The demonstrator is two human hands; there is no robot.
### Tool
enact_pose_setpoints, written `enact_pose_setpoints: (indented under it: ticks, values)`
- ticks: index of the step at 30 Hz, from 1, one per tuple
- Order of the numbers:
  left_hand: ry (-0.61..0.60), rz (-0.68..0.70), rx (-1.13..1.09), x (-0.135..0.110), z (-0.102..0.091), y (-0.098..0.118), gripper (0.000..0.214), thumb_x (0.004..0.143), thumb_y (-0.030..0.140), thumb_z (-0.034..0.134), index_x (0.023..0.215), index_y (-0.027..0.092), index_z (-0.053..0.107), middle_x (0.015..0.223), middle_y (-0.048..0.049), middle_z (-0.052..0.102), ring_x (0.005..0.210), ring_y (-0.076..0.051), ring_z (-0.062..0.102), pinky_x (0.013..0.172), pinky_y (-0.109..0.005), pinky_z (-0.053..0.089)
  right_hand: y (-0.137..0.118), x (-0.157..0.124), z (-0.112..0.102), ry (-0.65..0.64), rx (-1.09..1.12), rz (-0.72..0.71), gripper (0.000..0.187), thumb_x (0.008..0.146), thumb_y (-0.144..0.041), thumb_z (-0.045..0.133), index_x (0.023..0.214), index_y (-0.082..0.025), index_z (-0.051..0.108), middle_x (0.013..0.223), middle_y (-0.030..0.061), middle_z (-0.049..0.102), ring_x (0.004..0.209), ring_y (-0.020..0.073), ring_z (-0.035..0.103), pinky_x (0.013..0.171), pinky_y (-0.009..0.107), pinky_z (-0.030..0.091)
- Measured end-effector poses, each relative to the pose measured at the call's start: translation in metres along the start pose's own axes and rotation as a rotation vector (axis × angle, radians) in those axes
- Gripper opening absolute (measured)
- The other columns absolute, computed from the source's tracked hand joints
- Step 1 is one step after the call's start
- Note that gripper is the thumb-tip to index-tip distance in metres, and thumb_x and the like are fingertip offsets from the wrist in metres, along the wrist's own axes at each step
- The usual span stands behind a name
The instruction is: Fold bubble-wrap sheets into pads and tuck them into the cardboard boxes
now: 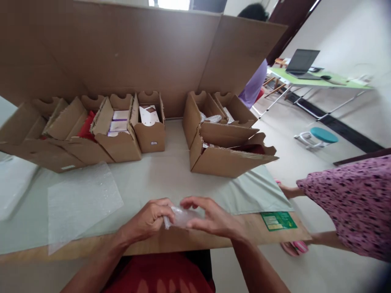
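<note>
My left hand (155,216) is closed on one end of a small bundle of clear bubble wrap (181,217), held over the front edge of the table. Whatever is inside the wrap cannot be made out. At the bundle's right end is my right hand (210,217), its thumb and fingers parted and curved around the wrap; the thumb overlaps it from the front. A flat, roughly square sheet of bubble wrap (84,201) lies to the left of my left hand, its near corner hanging over the table edge.
Cardboard bins stand behind my hands: several on the left, among them one holding white-and-purple boxes (119,122), and a group on the right (226,162). A tall cardboard panel (137,49) rises behind them. A green printed packet (277,221) lies at right, where a person in a pink dress (351,199) stands.
</note>
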State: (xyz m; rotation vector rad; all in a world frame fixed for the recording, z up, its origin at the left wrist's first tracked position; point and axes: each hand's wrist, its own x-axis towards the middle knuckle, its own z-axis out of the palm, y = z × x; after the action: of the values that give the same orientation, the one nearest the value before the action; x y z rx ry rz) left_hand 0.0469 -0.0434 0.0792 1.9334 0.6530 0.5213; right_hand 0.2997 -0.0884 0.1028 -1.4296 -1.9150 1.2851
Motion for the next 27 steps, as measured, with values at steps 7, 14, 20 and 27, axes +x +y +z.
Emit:
enact_pose_setpoints:
  ticks: [7,14,20,27]
  values:
    - [0.202,0.159,0.252,0.052,-0.019,0.038,0.053,0.083,0.003,0.049,0.128,0.026,0.067,0.139,-0.0086,0.062,0.124,-0.020,0.063,0.103,-0.033,0.054,-0.011,-0.019,-0.047,0.246,-0.380,-0.055,0.016,0.095,-0.032,0.060,0.096,-0.023,0.074,0.086,0.0036,0.076,0.076,0.0195,0.067,0.073,0.029,0.049]
    - [0.284,0.188,0.679,0.169,-0.021,0.074,0.037,0.094,0.017,0.055,0.130,0.018,0.063,0.126,-0.0111,0.070,0.097,-0.020,0.073,0.083,-0.031,0.060,-0.027,-0.054,-0.145,0.964,-0.503,-0.014,0.030,0.090,-0.055,0.066,0.099,-0.027,0.074,0.077,0.0010,0.072,0.060,0.0180,0.060,0.058,0.031,0.048]
    - [0.217,0.339,0.784,0.169,0.002,0.056,0.022,0.099,0.014,0.049,0.099,0.019,0.070,0.097,-0.0054,0.076,0.085,-0.020,0.073,0.070,-0.028,0.057,-0.029,-0.048,-0.196,1.039,-0.631,0.039,0.030,0.088,-0.059,0.065,0.099,-0.033,0.074,0.080,0.0012,0.071,0.064,0.0208,0.061,0.060,0.036,0.049]
    - [0.340,0.463,0.750,0.151,0.014,0.041,0.023,0.098,0.010,0.049,0.107,0.018,0.069,0.111,-0.0076,0.076,0.088,-0.018,0.073,0.073,-0.029,0.060,-0.023,-0.017,-0.219,0.425,-0.677,-0.049,0.030,0.093,-0.049,0.056,0.094,-0.027,0.076,0.091,0.0040,0.077,0.079,0.0219,0.068,0.073,0.034,0.051]
